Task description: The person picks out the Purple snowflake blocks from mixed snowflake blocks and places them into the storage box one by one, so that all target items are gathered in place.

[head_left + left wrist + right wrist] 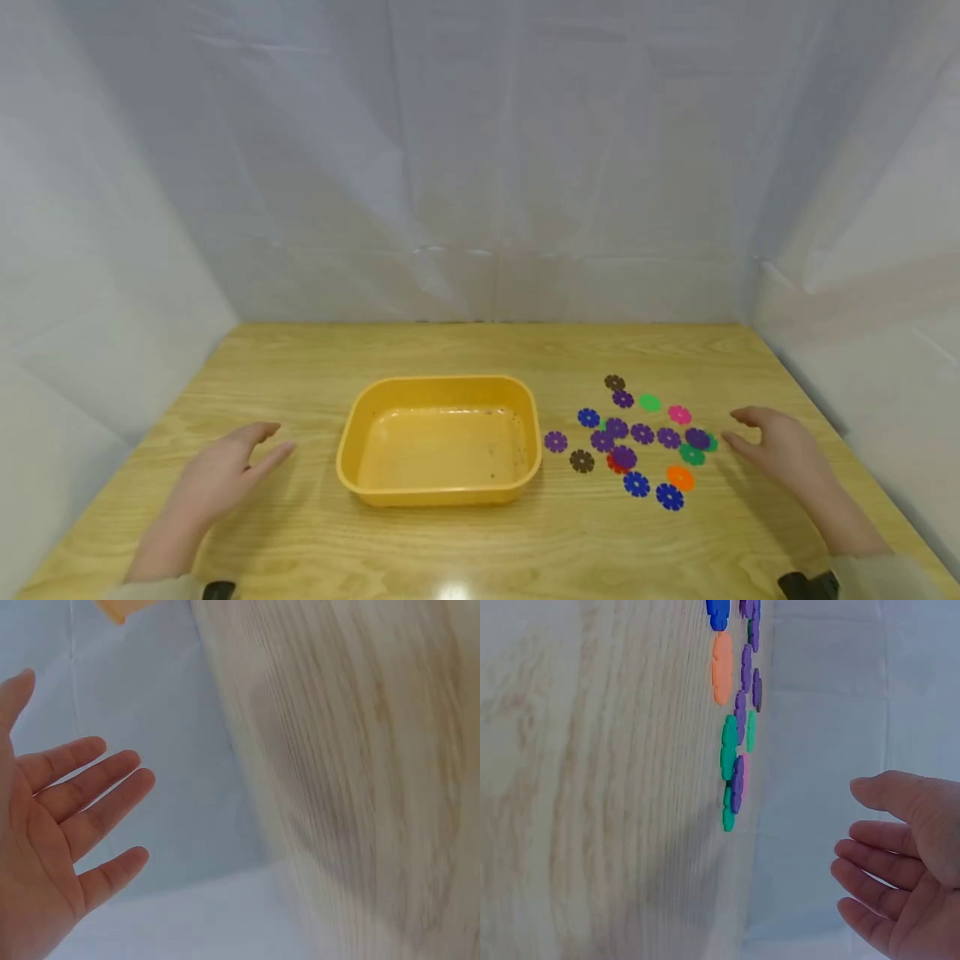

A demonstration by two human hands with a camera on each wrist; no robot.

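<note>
Several flat, notched plastic discs lie scattered on the table right of a yellow plastic tub (438,497). Among them are an orange disc (681,477), a pink disc (679,414), a brown disc (582,461) and a blue disc (670,497); some purple and green ones overlap. To the left of the tub, my left hand (217,477) hovers above the table, holding nothing, its fingers spread in the left wrist view. My right hand (783,450) is just right of the discs, apart from them. Its fingers are relaxed and hold nothing in the right wrist view.
The wooden table (300,533) has white sheeting (480,167) behind it and along both sides. Inside the tub, small dark specks show on the bottom. A dark wrist strap (808,586) shows at the lower right.
</note>
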